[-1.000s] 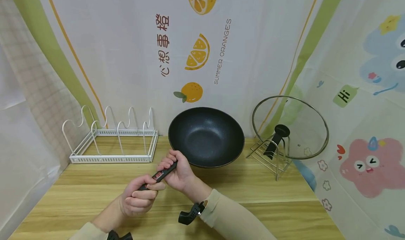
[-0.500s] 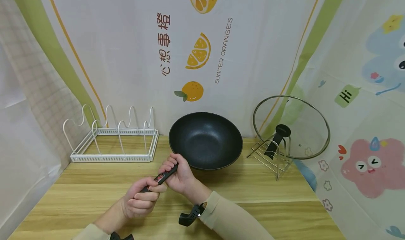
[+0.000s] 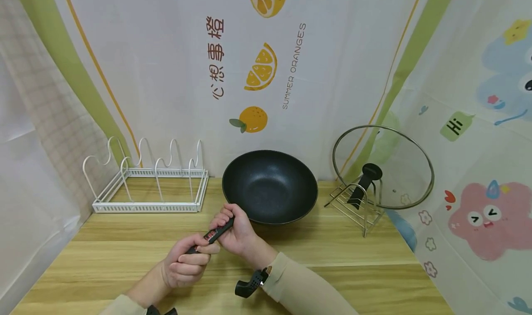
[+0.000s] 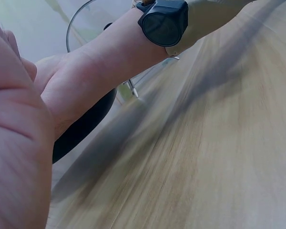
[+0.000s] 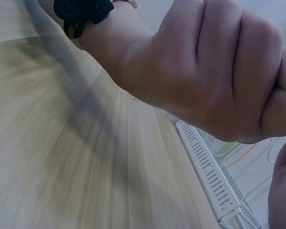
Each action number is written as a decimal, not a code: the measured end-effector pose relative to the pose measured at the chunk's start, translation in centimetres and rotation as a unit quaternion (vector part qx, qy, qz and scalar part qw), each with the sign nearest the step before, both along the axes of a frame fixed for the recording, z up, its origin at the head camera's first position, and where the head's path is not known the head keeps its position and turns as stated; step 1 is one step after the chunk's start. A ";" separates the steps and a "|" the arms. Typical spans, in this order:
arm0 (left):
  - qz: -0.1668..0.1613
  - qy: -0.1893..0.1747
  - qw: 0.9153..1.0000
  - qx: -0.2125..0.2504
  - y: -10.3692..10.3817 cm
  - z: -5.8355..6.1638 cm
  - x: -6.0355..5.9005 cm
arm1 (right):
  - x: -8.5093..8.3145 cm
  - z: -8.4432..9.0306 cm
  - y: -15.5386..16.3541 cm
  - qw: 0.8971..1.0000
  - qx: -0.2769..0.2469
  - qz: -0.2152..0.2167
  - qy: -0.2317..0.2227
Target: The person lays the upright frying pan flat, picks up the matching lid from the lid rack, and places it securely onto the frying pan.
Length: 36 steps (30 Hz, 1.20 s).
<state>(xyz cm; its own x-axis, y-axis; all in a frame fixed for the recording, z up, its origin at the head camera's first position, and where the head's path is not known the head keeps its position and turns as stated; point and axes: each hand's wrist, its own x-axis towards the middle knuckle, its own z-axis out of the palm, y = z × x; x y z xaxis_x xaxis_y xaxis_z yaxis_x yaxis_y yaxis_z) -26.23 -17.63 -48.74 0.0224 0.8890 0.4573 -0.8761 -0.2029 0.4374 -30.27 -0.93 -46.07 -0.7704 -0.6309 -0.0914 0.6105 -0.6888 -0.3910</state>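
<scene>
A black wok (image 3: pixel 270 188) is held in front of the curtain, its inside tilted toward me. Both hands grip its black handle (image 3: pixel 213 234). My left hand (image 3: pixel 187 264) has its fingers curled round the handle's rear end. Closer to the bowl, my right hand (image 3: pixel 237 229) holds the handle's front part. In the left wrist view, the wok's dark side (image 4: pixel 88 121) appears raised off the table, with a shadow below; the right forearm hides much of it. The right wrist view shows the curled fingers of the left hand (image 5: pixel 214 71) up close.
On the left of the wooden table (image 3: pixel 124 255) stands a white rack (image 3: pixel 149 208) with several wire dividers. At the right, a glass lid (image 3: pixel 399 167) with a black knob leans in a small metal wire stand (image 3: pixel 363 204). Printed curtains (image 3: pixel 174 75) close off the back and sides.
The wok has come down slightly, and both hands have lowered a little with it. Their grip on the handle looks the same. The rack and lid have stayed in place.
</scene>
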 end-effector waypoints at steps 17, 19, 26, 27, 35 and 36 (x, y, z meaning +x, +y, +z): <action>0.006 0.002 1.000 -0.011 0.0 -0.5 0.0 | -0.2 -1.0 0.0 1.000 0.015 -0.009 -0.008; 0.007 0.003 1.000 -0.013 -0.1 -0.6 0.0 | -0.2 -1.1 0.0 1.000 0.015 -0.008 -0.009; 0.006 0.007 1.000 -0.018 -0.1 -1.1 -0.3 | -0.3 -1.3 0.0 1.000 0.008 -0.009 -0.017; 0.005 0.007 1.000 -0.018 -0.1 -1.1 -0.3 | -0.4 -1.3 0.0 1.000 0.007 -0.010 -0.018; 0.001 0.002 1.000 -0.019 -0.1 -1.5 -0.5 | -0.5 -1.6 0.0 1.000 0.007 -0.010 -0.028; 0.000 0.001 1.000 -0.020 -0.1 -1.5 -0.6 | -0.5 -1.6 0.1 1.000 0.007 -0.009 -0.028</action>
<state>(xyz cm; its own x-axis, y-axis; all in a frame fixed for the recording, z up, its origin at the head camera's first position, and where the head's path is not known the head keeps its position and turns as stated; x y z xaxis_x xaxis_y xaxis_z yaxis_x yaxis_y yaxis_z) -26.78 -17.72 -50.25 0.0230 0.9064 0.4219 -0.8750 -0.1859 0.4471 -30.76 -0.88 -47.66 -0.7753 -0.6151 -0.1434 0.6191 -0.6949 -0.3660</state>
